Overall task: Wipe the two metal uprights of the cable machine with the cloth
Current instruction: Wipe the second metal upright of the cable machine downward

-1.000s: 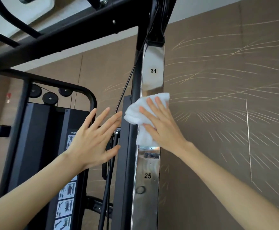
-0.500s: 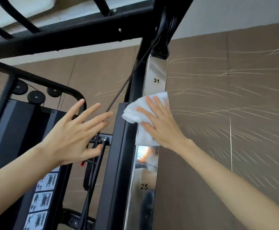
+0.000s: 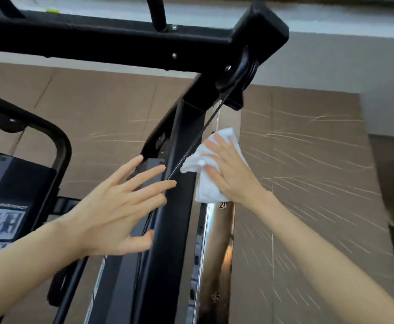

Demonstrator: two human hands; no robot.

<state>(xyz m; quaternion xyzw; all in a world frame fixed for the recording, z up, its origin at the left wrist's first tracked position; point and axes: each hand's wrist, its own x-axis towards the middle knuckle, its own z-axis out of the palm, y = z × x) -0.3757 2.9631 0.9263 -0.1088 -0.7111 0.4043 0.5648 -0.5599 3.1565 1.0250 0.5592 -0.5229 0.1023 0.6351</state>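
A shiny metal upright [image 3: 217, 253] with printed numbers runs up the middle of the view to a black pulley bracket [image 3: 238, 73]. My right hand [image 3: 228, 169] presses a white cloth [image 3: 205, 183] flat against the upper part of this upright, just below the bracket. My left hand [image 3: 116, 206] hovers with fingers spread beside the black frame post [image 3: 167, 230], holding nothing. A thin black cable [image 3: 191, 150] slants down between my two hands. I see only this one shiny upright.
A black crossbeam [image 3: 97, 40] spans overhead. At the left stand the covered weight stack with an exercise sticker [image 3: 1, 223] and a curved black tube [image 3: 60, 141]. A brown patterned wall [image 3: 308, 183] lies right behind the upright.
My right hand has slid the cloth up the upright, past the number 31 toward the pulley bracket. The view tilted upward, and my left hand rose closer to the black post.
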